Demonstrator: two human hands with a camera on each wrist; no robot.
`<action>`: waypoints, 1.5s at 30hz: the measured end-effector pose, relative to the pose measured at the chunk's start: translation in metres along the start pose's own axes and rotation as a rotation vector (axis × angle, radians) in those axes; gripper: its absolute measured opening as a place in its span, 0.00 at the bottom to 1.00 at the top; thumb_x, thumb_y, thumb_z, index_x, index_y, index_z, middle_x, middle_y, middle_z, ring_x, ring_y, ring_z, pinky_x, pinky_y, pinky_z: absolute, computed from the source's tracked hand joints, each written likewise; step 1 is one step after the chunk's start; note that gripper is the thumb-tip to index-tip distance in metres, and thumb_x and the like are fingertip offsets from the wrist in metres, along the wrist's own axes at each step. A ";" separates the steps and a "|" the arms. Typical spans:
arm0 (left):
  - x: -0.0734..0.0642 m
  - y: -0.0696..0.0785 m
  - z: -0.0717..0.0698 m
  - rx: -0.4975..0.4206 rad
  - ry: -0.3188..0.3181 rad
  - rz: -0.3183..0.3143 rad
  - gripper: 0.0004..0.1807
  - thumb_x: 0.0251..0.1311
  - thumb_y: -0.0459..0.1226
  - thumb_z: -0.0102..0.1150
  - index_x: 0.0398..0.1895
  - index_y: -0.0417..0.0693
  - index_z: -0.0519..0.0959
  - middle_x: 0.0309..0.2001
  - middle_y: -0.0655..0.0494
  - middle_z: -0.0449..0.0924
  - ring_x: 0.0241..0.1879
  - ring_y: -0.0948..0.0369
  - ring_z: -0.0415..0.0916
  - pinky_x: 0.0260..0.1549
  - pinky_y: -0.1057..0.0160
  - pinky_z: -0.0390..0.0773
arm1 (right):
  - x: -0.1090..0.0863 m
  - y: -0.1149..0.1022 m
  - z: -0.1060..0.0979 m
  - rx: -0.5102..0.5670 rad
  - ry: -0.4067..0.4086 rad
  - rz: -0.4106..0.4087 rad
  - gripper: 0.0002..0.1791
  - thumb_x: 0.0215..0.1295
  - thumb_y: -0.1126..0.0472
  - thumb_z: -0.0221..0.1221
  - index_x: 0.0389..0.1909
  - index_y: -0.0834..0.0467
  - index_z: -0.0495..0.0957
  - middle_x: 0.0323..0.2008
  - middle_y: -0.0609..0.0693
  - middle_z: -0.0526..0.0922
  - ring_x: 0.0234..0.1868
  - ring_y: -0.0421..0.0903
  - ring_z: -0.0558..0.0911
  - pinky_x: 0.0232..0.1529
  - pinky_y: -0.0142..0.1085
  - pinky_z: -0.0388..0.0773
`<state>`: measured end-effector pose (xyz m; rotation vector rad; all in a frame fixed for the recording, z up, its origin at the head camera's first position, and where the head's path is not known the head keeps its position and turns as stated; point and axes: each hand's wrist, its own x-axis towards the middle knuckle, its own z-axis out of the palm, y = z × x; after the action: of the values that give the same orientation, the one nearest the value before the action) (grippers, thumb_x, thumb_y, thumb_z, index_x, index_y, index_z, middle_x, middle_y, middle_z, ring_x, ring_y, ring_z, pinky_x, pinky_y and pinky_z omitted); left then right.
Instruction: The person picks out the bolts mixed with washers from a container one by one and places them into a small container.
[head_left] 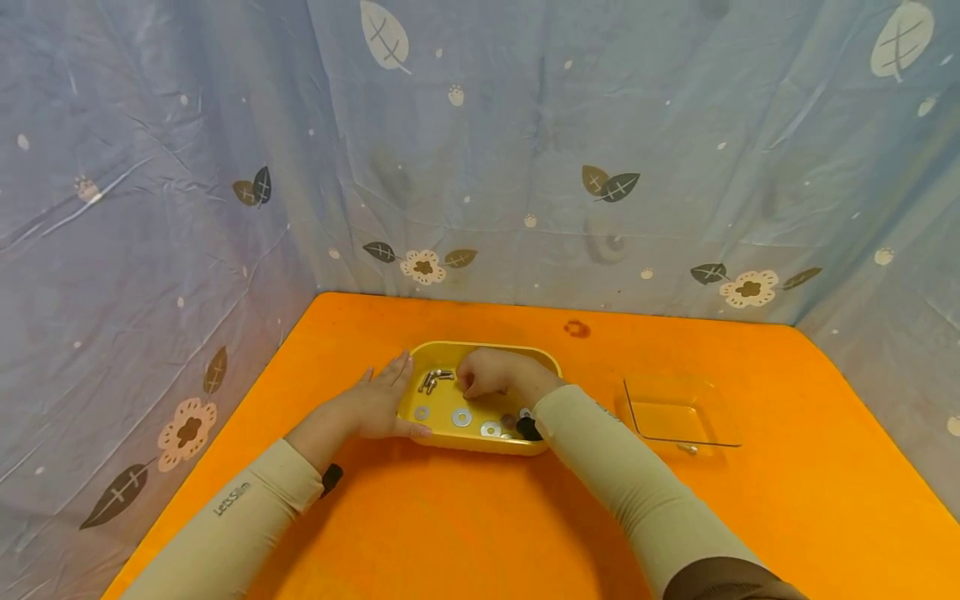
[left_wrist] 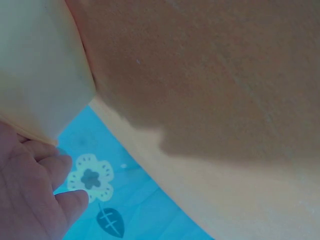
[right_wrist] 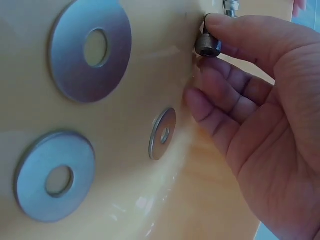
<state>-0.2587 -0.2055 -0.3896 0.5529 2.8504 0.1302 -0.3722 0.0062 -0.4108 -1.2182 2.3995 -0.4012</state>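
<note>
A yellow tray [head_left: 480,445] stands on the orange table. My left hand [head_left: 378,408] rests against its left side, fingers extended along the wall and thumb by the near rim. Inside the tray my right hand [head_left: 495,372] pinches a dark socket-head screw [right_wrist: 209,45] between thumb and fingers, its socket end showing in the right wrist view. Several silvery screws [head_left: 435,380] lie in a small heap at the tray's left. Flat washers [head_left: 461,417] are spread along the near part of the tray floor. My right forearm hides the tray's near right corner.
To the right of the tray sits a clear rectangular container [head_left: 667,417], with a small metal piece [head_left: 687,448] at its near side. Patterned blue-grey curtains [head_left: 510,150] enclose the table's back and sides.
</note>
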 end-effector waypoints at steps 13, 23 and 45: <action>-0.001 0.000 0.001 -0.010 0.001 -0.002 0.69 0.37 0.77 0.42 0.70 0.35 0.35 0.71 0.41 0.29 0.70 0.49 0.33 0.63 0.41 0.41 | -0.006 0.001 0.001 0.142 0.024 0.091 0.09 0.56 0.59 0.64 0.36 0.57 0.77 0.23 0.46 0.72 0.15 0.41 0.66 0.15 0.30 0.66; -0.001 0.001 -0.001 -0.003 0.008 -0.004 0.69 0.38 0.76 0.43 0.70 0.34 0.37 0.71 0.40 0.31 0.70 0.48 0.34 0.63 0.40 0.42 | -0.010 0.001 0.001 0.228 0.009 0.102 0.07 0.57 0.68 0.60 0.37 0.61 0.77 0.19 0.46 0.69 0.14 0.41 0.63 0.15 0.29 0.62; 0.001 -0.001 0.002 0.003 0.010 0.006 0.69 0.38 0.77 0.42 0.70 0.34 0.37 0.71 0.40 0.30 0.70 0.49 0.34 0.63 0.40 0.42 | -0.006 0.003 -0.004 0.178 -0.056 0.136 0.08 0.54 0.69 0.62 0.36 0.61 0.76 0.25 0.48 0.74 0.15 0.41 0.68 0.15 0.31 0.67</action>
<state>-0.2593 -0.2056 -0.3914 0.5626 2.8592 0.1306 -0.3732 0.0129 -0.4070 -0.9698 2.3263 -0.5182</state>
